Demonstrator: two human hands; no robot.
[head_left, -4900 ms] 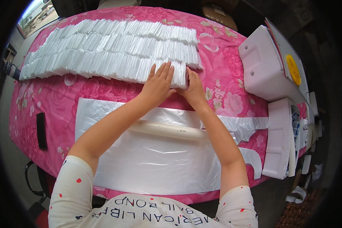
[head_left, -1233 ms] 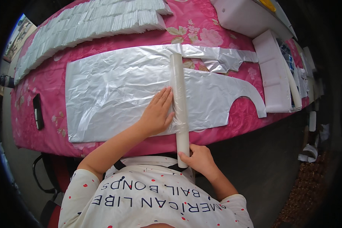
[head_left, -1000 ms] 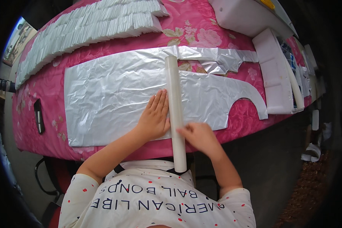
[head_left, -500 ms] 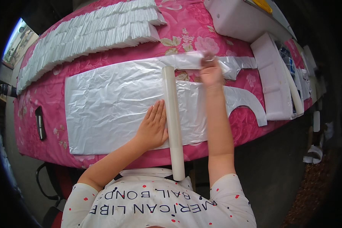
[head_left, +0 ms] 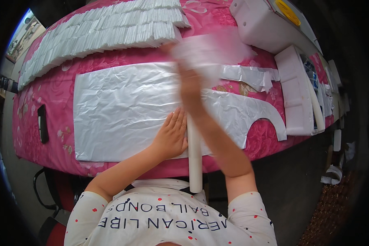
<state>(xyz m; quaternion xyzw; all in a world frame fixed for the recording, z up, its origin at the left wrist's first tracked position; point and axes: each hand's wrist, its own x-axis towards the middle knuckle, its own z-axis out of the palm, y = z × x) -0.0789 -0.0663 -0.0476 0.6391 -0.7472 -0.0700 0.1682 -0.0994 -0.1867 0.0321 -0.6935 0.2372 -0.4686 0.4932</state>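
Observation:
A thin silvery plastic sheet (head_left: 119, 110), cut at its right end into strap-like strips with a curved cutout like an apron, lies spread over the table. My left hand (head_left: 172, 132) rests flat on it, fingers stretched toward the far side, beside a pale tube (head_left: 195, 164). The tube lies across the sheet, its near end jutting past the table edge. My right hand (head_left: 188, 80) crosses over the tube's far end, strongly smeared by motion. A blurred piece of the plastic rises with it and trails to the right; the fingertips are indistinct, but the hand appears to grip it.
Rows of folded white plastic packets (head_left: 106, 33) stand along the far left. A dark, narrow object (head_left: 42, 124) lies at the left. White foam boxes (head_left: 297, 88) and a yellow ring (head_left: 288, 12) are at the right. The pink flowered tablecloth (head_left: 53, 98) covers the table; a chair (head_left: 57, 188) stands below left.
My right hand has swept left from above the strips at the right, carrying plastic over the tube. The left hand stays flat beside the tube. The whole view has shifted slightly.

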